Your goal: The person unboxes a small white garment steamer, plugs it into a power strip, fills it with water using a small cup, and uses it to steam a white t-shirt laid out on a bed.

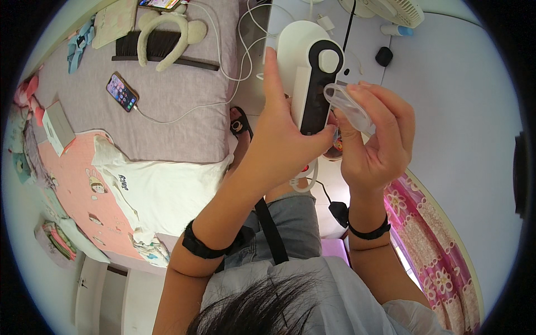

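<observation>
My left hand (278,140) grips a white handheld electric appliance (295,48) by its handle. The appliance has a rounded head, a black front panel and a raised white knob, and a white cord (312,180) leaves its lower end. My left index finger lies along the side of the head. Between the thumb and fingers of my right hand (383,134) is a small clear plastic cup (349,104), tilted with its rim against or very near the black panel; contact is hard to tell. Whether the cup holds anything cannot be seen.
On the bed (180,136) to the left lie a charging smartphone (122,92), a long black brush (125,46), a plush headband (144,39) and a white shirt (167,194). Cables hang at the bed's edge. A fan (395,10) stands ahead, and a patterned curtain (435,251) hangs at right.
</observation>
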The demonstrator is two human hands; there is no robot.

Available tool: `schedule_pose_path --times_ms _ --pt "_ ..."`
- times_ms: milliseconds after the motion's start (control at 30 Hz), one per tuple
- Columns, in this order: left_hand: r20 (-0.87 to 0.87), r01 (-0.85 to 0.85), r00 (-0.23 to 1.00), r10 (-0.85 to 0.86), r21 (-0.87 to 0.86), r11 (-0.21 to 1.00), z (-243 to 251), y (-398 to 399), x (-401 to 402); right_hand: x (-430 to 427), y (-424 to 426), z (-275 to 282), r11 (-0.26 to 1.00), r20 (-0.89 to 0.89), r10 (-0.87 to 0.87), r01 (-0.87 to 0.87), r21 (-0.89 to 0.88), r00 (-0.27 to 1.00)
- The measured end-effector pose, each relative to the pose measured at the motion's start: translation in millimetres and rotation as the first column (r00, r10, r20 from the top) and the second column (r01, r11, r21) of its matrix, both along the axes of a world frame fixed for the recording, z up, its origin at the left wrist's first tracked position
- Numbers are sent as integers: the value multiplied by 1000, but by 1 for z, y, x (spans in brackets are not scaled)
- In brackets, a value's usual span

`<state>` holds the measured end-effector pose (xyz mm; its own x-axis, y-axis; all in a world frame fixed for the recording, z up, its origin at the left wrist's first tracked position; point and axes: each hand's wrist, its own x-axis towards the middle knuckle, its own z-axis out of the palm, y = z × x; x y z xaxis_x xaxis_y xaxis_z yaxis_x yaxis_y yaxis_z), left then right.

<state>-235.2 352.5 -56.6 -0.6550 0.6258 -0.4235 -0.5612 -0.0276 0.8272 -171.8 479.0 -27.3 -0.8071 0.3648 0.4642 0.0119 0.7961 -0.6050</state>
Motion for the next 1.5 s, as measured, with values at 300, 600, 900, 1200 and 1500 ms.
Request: schedule_pose_path --times_ms 300,600,900,1200,1500 --pt "-124 6 992 -15 -72 997 -2 0 4 0 -1 2 999 -1 -7 7 32 1000" --pt "-97 8 995 -14 -61 998 -2 0 4 2 -1 1 1000 5 -14 14 23 1000" --pt "-101 41 993 -54 -122 992 -1 -2 2 1 -1 0 999 -16 -8 9 37 1000" --pt "-172 -10 985 0 -60 998 -5 -1 3 -1 -3 1 999 -8 -11 11 48 1000" --pt "-101 -7 995 2 -51 999 2 -1 0 -1 -2 -2 999 -22 -11 12 52 1000"
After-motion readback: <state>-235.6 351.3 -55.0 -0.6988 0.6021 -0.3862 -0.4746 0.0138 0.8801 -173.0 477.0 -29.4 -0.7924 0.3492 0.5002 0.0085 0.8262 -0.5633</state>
